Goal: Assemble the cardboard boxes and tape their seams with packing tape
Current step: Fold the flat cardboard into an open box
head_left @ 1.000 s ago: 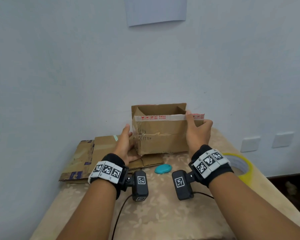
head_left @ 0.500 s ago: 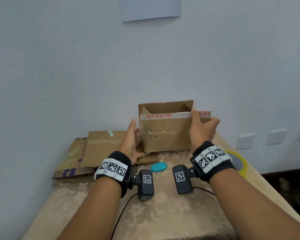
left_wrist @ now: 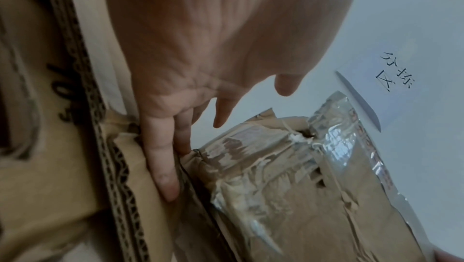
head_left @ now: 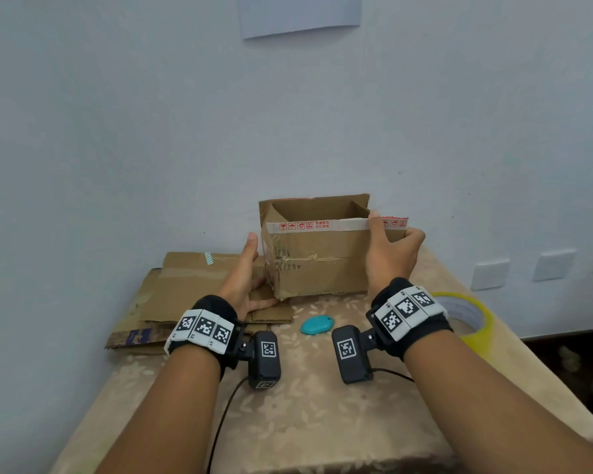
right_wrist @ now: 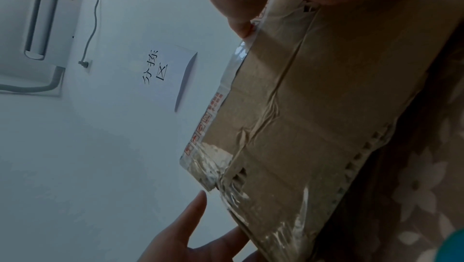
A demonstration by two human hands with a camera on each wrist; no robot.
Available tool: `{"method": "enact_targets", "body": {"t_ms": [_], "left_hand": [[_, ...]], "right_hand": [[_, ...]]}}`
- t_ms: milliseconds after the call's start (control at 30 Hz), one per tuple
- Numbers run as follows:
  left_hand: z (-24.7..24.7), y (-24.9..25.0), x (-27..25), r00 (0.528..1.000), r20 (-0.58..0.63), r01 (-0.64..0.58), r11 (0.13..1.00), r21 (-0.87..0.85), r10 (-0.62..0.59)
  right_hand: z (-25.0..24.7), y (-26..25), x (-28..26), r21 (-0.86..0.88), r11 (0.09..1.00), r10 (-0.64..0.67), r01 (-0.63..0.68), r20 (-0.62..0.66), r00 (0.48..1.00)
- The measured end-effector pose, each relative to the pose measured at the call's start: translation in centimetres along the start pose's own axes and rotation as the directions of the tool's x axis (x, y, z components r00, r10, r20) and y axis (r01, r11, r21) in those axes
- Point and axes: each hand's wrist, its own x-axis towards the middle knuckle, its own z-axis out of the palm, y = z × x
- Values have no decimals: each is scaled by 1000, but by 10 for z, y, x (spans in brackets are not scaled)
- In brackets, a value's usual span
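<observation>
Right hand (head_left: 389, 249) grips right end of box (head_left: 317, 258); left hand (head_left: 245, 278) flat, fingers straight against left end. Box upright on counter (head_left: 322, 405), top open. Square corners, press evenly before fetching tape roll (head_left: 466, 316).

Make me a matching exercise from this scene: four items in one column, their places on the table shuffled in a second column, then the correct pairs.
Items:
1. open cardboard box
2. yellow tape roll
3. teal oval object
4. flattened cardboard

Places:
A. at the right edge of the table
B. lying flat at the left, by the wall
C. in front of the box, between the wrists
D. standing between the left hand and right hand

Pairs: 1-D, 2-A, 3-C, 4-B
</observation>
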Motion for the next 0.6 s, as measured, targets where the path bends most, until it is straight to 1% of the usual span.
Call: {"method": "enact_targets", "body": {"t_ms": [200,367,467,533,600], "left_hand": [[-13,-1,7,999,-53,-11,998,-59,8],[-29,-1,13,994,-105,-45,998,-49,40],[-30,1,13,995,-96,-31,999,-37,27],[-25,5,12,998,-67,-20,1000,4,21],[-18,11,12,999,-31,-37,999,40,38]], "right_hand": [[2,3,-3,18,1000,-10,10,-2,1000],[0,6,3,-6,1000,-21,21,-26,999],[0,6,3,-34,999,-23,23,4,1000],[1,7,3,-66,997,-37,38,23,999],[2,8,3,-92,995,-44,47,29,999]]}}
